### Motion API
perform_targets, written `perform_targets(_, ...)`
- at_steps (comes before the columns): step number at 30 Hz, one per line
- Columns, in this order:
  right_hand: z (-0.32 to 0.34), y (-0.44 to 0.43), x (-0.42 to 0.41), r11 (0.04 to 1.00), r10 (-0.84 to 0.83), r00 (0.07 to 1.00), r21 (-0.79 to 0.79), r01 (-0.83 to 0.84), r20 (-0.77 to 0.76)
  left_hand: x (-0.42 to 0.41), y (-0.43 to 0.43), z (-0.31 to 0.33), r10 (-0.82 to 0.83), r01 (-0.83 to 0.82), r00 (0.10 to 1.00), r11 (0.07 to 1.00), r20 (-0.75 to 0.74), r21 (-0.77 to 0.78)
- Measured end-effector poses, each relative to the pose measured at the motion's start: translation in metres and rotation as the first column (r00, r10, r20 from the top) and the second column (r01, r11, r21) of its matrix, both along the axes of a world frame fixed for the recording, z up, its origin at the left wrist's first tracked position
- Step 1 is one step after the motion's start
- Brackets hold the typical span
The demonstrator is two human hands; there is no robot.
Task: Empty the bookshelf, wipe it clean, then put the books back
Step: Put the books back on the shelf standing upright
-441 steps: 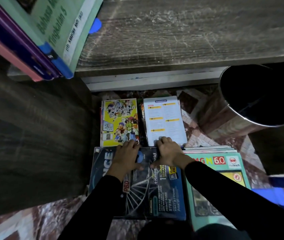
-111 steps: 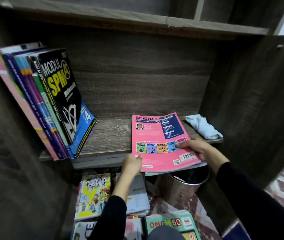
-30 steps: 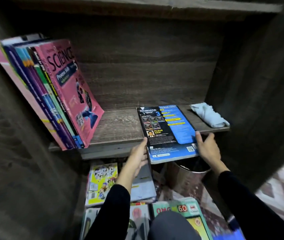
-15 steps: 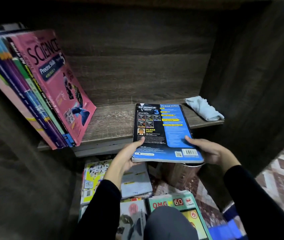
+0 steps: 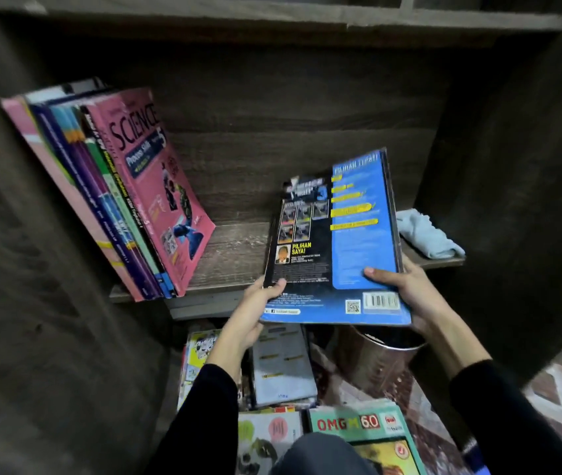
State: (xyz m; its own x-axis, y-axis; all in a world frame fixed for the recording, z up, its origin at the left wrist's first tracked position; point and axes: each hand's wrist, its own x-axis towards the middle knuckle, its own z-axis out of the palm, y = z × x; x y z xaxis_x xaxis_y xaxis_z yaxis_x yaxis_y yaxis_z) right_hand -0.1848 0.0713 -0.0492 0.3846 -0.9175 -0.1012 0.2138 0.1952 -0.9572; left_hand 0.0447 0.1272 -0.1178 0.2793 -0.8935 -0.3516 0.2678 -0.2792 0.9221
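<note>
The blue book (image 5: 337,241) is held by both hands in front of the shelf board (image 5: 235,255), off to the right of the leaning row of books (image 5: 128,200). It does not touch the row; a strip of bare board lies between them. Its back cover faces up and its long axis runs away from the person toward the back panel, with the far end raised and the near end hanging out past the board's front edge.

The left hand (image 5: 252,317) grips the near corner on the row's side, thumb on the cover and fingers (image 5: 238,341) curled underneath. The right hand (image 5: 409,289) clamps the edge farther from the row in the same way, thumb on top; its other fingers are hidden under the book.

The row tilts with its tops away from the blue book, and the pink SCIENCE book (image 5: 156,186) is its outermost face. To join it, I judge the blue book must be stood up on its short edge and carried toward the row, then laid against that pink cover at the same slant. The left hand is the nearer one and would likely lead.

Farther from the row than the blue book, a pale cloth (image 5: 427,236) rests on the same board, which suggests the wiping is done
</note>
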Motion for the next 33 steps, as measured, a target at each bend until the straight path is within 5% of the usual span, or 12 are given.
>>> perform_targets(3,0.034,0.010,0.018,0.978,-0.009,1.000,-0.211,0.006,-0.011,0.009,0.006,0.031,0.170,-0.133,0.953,0.979,0.253,-0.155)
perform_targets(5,0.049,0.017,0.037,0.925,-0.032,0.999,-0.379,0.017,-0.035,0.017,0.013,0.066,0.359,-0.228,0.841,0.913,0.405,-0.337)
perform_targets(8,0.056,0.032,0.078,0.796,-0.137,0.987,-0.602,0.064,-0.077,0.031,0.026,0.137,0.550,-0.216,0.693,0.775,0.466,-0.593)
perform_targets(11,0.049,0.054,0.129,0.670,-0.254,0.966,-0.729,0.140,-0.048,0.037,0.038,0.210,0.547,-0.089,0.709,0.695,0.445,-0.713)
perform_targets(13,0.039,0.069,0.159,0.611,-0.268,0.963,-0.774,0.167,-0.004,0.039,0.044,0.242,0.522,0.002,0.686,0.695,0.507,-0.719)
perform_targets(20,-0.014,0.082,0.234,0.497,-0.238,0.963,-0.867,0.012,-0.123,0.079,0.059,0.241,0.562,0.072,0.296,0.793,0.772,-0.605)
perform_targets(26,-0.019,0.071,0.272,0.533,0.000,0.938,-0.794,-0.293,-0.346,0.118,0.082,0.212,0.544,-0.018,-0.185,0.831,0.818,-0.557)
perform_targets(33,-0.021,0.037,0.282,0.571,0.192,0.814,-0.611,-0.547,-0.549,0.144,0.075,0.201,0.465,-0.049,-0.326,0.861,0.823,-0.505)
